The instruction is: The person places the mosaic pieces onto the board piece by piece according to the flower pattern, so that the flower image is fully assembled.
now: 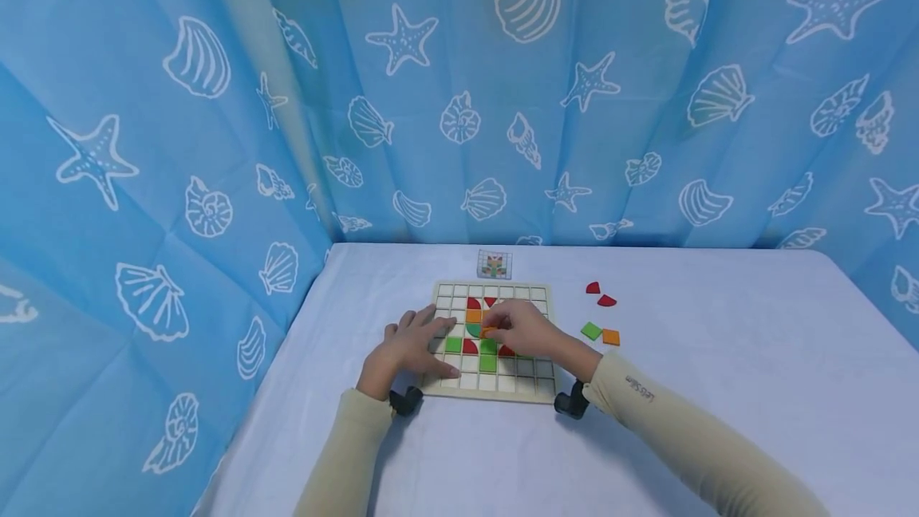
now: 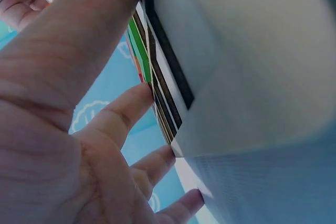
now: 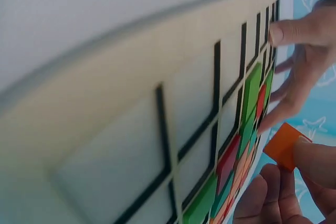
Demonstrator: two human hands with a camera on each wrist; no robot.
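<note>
A wooden grid board (image 1: pixel 488 398) lies on the table, with a pattern of coloured tiles across its middle columns. The right hand (image 1: pixel 527 327) is over that pattern and pinches an orange square tile (image 3: pixel 280 146) between thumb and fingers, held off the board in the right wrist view. Spread across the board's left side, the left hand (image 1: pixel 411 345) rests with its fingers extended. Near its fingertips are a green square tile (image 1: pixel 453 345) and a red quarter-round tile (image 1: pixel 470 346). Tiles under the right hand are partly hidden.
Behind the board lies a small pattern card (image 1: pixel 494 264). To its right are two loose red pieces (image 1: pixel 606 301), a green square (image 1: pixel 591 330) and another orange square (image 1: pixel 611 337). A blue curtain (image 1: pixel 459 158) hangs behind the white-covered table (image 1: pixel 718 389).
</note>
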